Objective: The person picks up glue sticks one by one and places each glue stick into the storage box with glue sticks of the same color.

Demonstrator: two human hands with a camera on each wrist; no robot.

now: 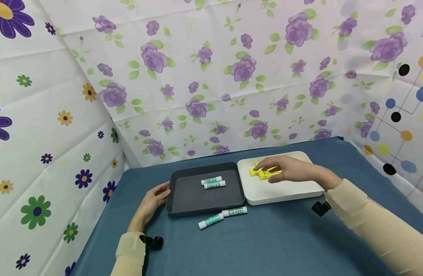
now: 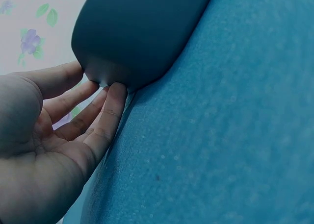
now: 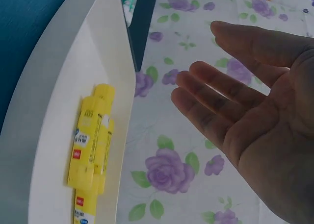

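My left hand (image 1: 154, 200) touches the left side of a dark grey tray (image 1: 183, 199), its fingertips against the outer wall in the left wrist view. Two white-and-green glue sticks (image 1: 214, 184) lie side by side in that tray. Over the adjoining white tray (image 1: 280, 194) hovers my right hand (image 1: 294, 168), fingers spread and holding nothing. Beneath it are several yellow glue sticks (image 3: 88, 140), partly covered by the hand in the head view. The right wrist view has them bunched inside the white tray, with a gap between them and the fingers.
Two more white-and-green glue sticks (image 1: 211, 221) lie on the blue tablecloth (image 1: 239, 249), in front of the dark tray. Flower-printed sheets (image 1: 204, 76) hang behind the table and at the left; a dotted one (image 1: 401, 126) hangs at the right.
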